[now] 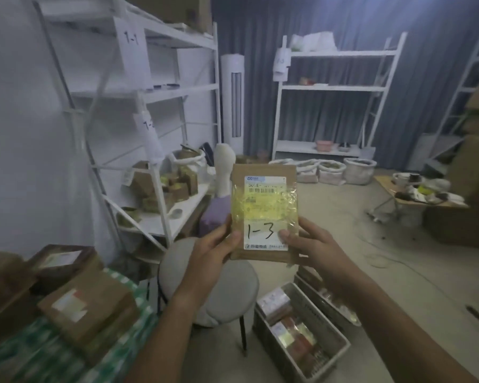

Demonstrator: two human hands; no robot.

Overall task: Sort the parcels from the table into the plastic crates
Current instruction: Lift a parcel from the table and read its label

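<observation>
A: What is being held up?

B: A flat brown cardboard parcel (264,214), rectangular, held upright in front of the chest, above the floor and clear of the table. A white shipping label (265,217) covers most of its face, with crinkled yellowish tape across the middle and "1-3" handwritten in black below.

A: How do the hands hold it?

B: The left hand (213,252) grips the lower left edge, thumb on the front and fingers curled behind. The right hand (313,244) grips the lower right edge, thumb pressed on the label beside the "3", fingers wrapped round the back.

A: And beneath it?

B: A round stool (227,283) with a grey padded seat and thin dark legs stands just below. To its right, two grey plastic crates (340,352) with perforated walls sit side by side on the concrete floor; the nearer one holds small boxes with glossy wrapping.

A: On the left?

B: A table (39,363) with a green-and-white patterned cover carries several brown cardboard boxes (86,302) with labels.

A: Further back?

B: White metal shelving (161,89) with paper tags, one reading "1-1", and a dark pleated curtain (329,23) behind.
</observation>
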